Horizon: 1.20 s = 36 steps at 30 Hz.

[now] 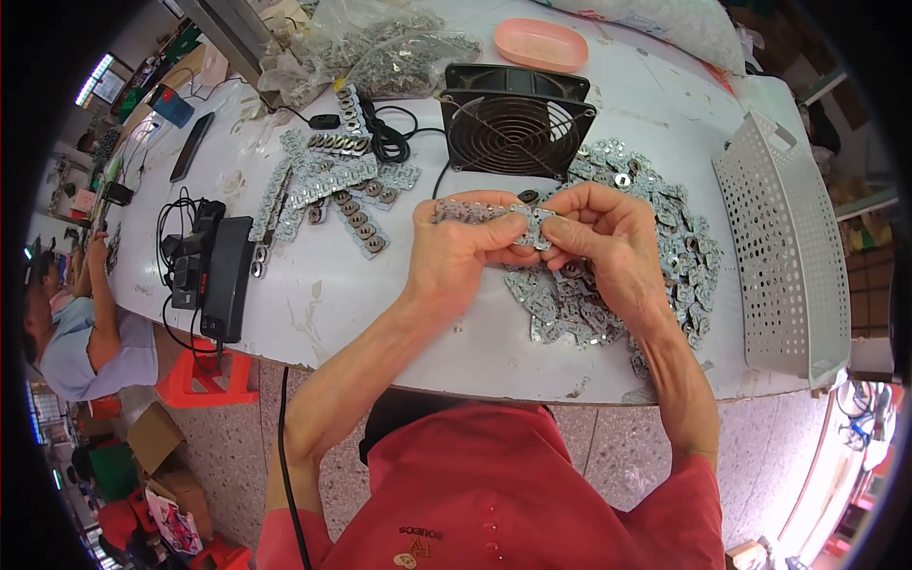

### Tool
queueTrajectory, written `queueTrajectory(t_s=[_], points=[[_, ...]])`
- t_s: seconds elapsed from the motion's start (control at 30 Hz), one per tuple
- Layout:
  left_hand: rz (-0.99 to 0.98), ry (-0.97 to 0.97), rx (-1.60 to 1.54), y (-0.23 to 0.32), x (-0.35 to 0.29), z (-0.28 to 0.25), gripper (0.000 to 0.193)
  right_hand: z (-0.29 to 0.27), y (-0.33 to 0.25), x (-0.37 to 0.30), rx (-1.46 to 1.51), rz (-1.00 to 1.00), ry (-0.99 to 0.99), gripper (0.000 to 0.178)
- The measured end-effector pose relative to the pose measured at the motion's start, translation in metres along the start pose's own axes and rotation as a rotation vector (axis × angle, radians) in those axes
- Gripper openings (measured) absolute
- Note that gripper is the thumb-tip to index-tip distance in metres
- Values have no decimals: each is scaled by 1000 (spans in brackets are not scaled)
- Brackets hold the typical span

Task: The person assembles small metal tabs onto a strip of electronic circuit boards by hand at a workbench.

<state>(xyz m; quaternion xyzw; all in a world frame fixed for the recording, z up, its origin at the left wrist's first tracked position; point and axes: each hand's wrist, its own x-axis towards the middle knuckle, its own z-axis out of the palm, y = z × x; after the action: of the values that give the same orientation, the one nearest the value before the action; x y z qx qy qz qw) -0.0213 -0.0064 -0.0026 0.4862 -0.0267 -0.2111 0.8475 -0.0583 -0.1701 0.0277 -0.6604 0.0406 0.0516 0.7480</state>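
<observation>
My left hand (pixel 448 249) is closed around a row of small silvery metal plates (pixel 465 212), held above the table in front of the fan. At the right end of that row, the thumb and fingers of my right hand (pixel 613 242) pinch a metal plate (pixel 536 228). Both thumbs press close together there, so I cannot tell whether this plate is joined to the row. A heap of loose metal plates (pixel 689 252), some with round dark centres, spreads under and beyond my right hand. To the left lie several finished-looking rows of plates (pixel 332 185), stacked crosswise.
A black fan (pixel 518 138) with a wire guard stands behind my hands. White perforated basket (pixel 784 256) at right; pink tray (pixel 541 45) and plastic bags of parts (pixel 408 57) at the back. Black device with cables (pixel 223 275) at left. Another person (pixel 85 332) sits far left.
</observation>
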Motion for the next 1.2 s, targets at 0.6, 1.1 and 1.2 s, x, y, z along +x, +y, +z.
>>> queueTrajectory(t_s=[0.6, 1.1, 1.2], points=[[138, 10, 182, -4, 3, 6, 19, 3, 5, -3, -167, -205, 113, 8], [214, 29, 206, 4, -5, 4, 18, 12, 2, -2, -96, -179, 99, 8], [167, 12, 155, 2, -2, 3, 18, 6, 6, 1, -39, -125, 31, 8]])
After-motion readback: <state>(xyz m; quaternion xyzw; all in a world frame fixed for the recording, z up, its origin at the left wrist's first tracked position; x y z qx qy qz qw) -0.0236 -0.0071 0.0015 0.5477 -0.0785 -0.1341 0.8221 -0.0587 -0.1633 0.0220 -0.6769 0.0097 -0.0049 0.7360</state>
